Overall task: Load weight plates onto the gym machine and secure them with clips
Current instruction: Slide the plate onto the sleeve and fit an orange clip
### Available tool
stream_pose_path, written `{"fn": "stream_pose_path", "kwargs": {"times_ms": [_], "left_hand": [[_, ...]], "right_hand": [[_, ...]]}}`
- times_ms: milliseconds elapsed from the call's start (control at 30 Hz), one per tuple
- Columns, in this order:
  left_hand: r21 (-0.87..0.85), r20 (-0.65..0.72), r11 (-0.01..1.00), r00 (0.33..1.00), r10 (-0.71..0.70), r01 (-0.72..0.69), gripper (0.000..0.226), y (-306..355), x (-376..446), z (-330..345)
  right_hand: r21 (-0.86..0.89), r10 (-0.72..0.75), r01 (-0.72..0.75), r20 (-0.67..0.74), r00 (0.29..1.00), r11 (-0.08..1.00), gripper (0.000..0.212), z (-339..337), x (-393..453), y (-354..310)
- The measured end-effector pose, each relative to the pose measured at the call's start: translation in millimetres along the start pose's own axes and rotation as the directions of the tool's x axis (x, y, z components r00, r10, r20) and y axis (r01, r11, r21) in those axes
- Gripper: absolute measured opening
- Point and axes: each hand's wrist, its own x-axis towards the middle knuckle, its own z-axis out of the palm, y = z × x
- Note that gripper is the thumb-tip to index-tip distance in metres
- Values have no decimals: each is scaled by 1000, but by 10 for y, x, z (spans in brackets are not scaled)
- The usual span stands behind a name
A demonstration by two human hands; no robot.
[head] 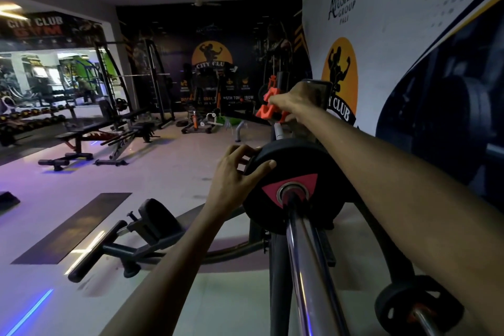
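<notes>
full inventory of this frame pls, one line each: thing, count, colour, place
weight plate: 1, black with red triangle, on the chrome bar, centre
chrome bar: 1, silver, runs from bottom centre up through the plate
clips: at least 1, orange, beyond the plate, upper centre
small plate: 1, black, on a second bar, bottom right
bench: 1, black, left floor
floor mat: 1, dark, lower left
left hand: grips the weight plate rim
right hand: holds the clips
</notes>
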Motion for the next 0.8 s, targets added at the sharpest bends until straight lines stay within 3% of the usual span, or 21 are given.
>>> {"fn": "stream_pose_path", "kwargs": {"times_ms": [100,200,433,500,600,800], "left_hand": [[-6,-3,1000,1000,-23,23,46,15,-13,-34],[-40,-26,996,996,-80,79,44,68,-54,-74],[-411,-12,903,989,-147,129,31,625,-294,-176],[-546,59,824,989,-139,149,30,784,-373,-213],[-587,129,795,987,-92,151,39,932,-476,-231],[-610,100,782,992,-81,125,50,1227,-824,-218]], "right_hand": [[120,-94,88,39,995,989,41,-203,-310,-75],[346,-110,62,119,987,936,36,-359,-662,29],[613,-194,-6,260,946,790,30,-747,-1607,416],[645,-215,-19,282,935,764,27,-831,-1843,508],[682,-234,-22,281,931,731,38,-917,-2168,627],[604,-251,66,228,941,794,37,-1143,-2717,656]]}}
